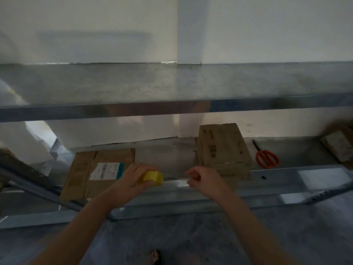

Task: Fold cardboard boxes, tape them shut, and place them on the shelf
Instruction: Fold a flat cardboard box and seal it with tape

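- The left hand [133,178] grips a yellow tape roll [153,177], with the fingers curled over its top and the thumb on the near side.
- The roll is held just above the front rail of the lower shelf [286,180], about midway along what is visible of it.
- The right hand [204,181] hovers just to the right of the roll, apart from it, with its fingers curled and thumb and forefinger drawn close together.
- Motion blur hides whether that hand pinches a tape end, so I cannot tell whether it is grasping anything or simply clenched.
- A flattened cardboard box [114,155] lies on the lower shelf behind and to the left of the left hand, with a white barcode label [107,171] on its top face.
- A second piece of brown cardboard [223,146], printed with a barcode, sits on the same shelf behind the right hand; it looks like a stack or a partly raised box, tilted slightly.
- Orange-handled scissors [267,157] lie flat on the shelf just to the right of that cardboard, with the blades pointing toward the wall [95,25].
- Another cardboard item [340,148] is cut off at the far right edge of the shelf.
- The upper shelf [172,83] runs across the view above the hands.
- Both bare forearms reach forward over a grey floor [191,236].
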`<state>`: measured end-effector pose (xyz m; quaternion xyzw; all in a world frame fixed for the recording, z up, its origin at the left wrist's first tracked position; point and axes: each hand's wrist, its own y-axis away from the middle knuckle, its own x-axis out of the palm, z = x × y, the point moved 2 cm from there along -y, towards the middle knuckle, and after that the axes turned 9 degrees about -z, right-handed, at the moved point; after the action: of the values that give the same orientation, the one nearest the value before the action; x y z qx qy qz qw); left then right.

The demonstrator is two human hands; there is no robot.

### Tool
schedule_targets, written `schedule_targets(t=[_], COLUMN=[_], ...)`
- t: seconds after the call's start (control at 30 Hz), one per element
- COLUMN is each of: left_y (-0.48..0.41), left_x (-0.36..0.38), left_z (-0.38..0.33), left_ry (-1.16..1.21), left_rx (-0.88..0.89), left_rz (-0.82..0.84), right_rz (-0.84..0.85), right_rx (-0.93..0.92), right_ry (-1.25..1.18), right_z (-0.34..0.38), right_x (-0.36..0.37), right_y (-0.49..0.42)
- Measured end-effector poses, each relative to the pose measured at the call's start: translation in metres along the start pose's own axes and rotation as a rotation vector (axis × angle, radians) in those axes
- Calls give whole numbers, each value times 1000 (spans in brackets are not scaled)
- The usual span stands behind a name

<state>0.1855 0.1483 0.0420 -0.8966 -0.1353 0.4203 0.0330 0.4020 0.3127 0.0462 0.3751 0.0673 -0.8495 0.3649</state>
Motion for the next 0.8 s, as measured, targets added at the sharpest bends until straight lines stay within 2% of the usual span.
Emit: schedule_targets(t=[0.2, 0.47, 0.67, 0.8], left_y=[-1, -9, -21, -41], left_x=[39, 67, 68, 59], left_z=[-79, -157, -173, -178], left_ry=[75, 67, -17, 60], left_rx=[-12, -88, -191, -324], left_rz=[-161, -197, -172, -233], right_rz=[17, 16, -148, -217], right_rx=[-13, -21, -109, -117], right_ry=[44, -64, 54, 39], right_z=[-28, -58, -60, -71], right_x=[-85, -165, -181, -185], right_y=[47, 79, 82, 74])
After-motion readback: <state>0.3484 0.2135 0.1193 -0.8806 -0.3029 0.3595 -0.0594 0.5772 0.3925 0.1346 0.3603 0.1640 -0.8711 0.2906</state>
